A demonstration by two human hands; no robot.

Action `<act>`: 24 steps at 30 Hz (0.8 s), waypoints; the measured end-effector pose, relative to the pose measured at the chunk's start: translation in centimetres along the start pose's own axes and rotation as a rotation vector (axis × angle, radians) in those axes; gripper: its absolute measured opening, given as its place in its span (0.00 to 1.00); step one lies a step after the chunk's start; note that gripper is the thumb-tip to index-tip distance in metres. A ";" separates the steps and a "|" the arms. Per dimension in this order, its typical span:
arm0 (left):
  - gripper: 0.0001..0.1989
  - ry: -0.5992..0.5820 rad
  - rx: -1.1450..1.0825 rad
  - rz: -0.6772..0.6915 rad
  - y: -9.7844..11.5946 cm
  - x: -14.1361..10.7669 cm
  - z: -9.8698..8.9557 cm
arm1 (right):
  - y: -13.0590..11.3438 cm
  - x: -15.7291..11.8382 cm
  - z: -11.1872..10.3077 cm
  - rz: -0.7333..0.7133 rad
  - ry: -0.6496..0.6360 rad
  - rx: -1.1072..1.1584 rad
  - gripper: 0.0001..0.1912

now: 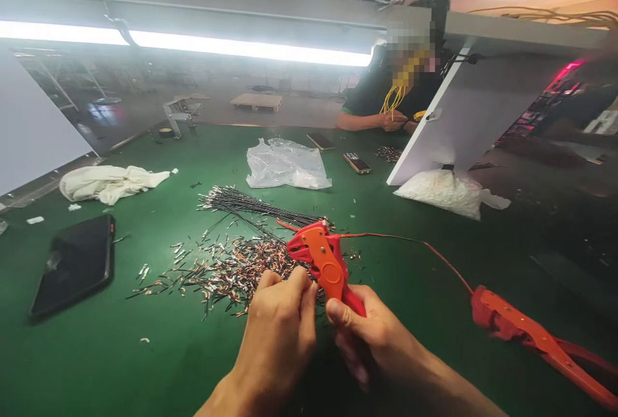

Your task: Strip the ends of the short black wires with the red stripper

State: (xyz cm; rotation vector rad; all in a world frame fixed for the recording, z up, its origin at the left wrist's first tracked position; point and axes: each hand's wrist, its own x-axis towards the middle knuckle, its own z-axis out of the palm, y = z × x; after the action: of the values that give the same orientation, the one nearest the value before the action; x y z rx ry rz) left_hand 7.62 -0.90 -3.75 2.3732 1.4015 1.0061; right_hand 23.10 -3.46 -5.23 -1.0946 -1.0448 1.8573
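My right hand is wrapped round the handles of an orange and red wire stripper, whose jaws point up and left. Close beside the tool, my left hand is closed with thumb and fingers pinched together; what it pinches, if anything, is too small to make out. Under and behind the jaws spreads a pile of short black and copper wire scraps. A bundle of longer black wires with bare ends lies behind the pile. To the right rests a second orange and red wire stripper, with a thin wire running leftward from it.
A black phone and a white cloth lie on the left. Further back are a clear plastic bag and two smaller phones. A filled white bag sits by a slanted panel. A co-worker holds yellow wires across the table.
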 end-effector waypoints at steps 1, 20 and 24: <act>0.12 0.001 -0.007 -0.006 0.0 0.0 0.1 | 0.0 0.0 -0.1 0.015 -0.012 0.009 0.24; 0.13 -0.168 -0.004 0.206 0.6 -0.4 0.3 | -0.8 0.3 -0.3 -0.269 0.118 0.176 0.10; 0.15 -0.252 -0.022 0.216 0.6 -0.7 0.7 | -0.9 0.2 -0.2 -0.287 0.142 0.066 0.11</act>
State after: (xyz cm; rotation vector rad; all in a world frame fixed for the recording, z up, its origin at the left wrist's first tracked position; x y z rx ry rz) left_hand 8.24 -1.74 -4.27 2.5690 1.0602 0.7303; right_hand 23.40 -2.89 -4.52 -0.9681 -0.9942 1.5526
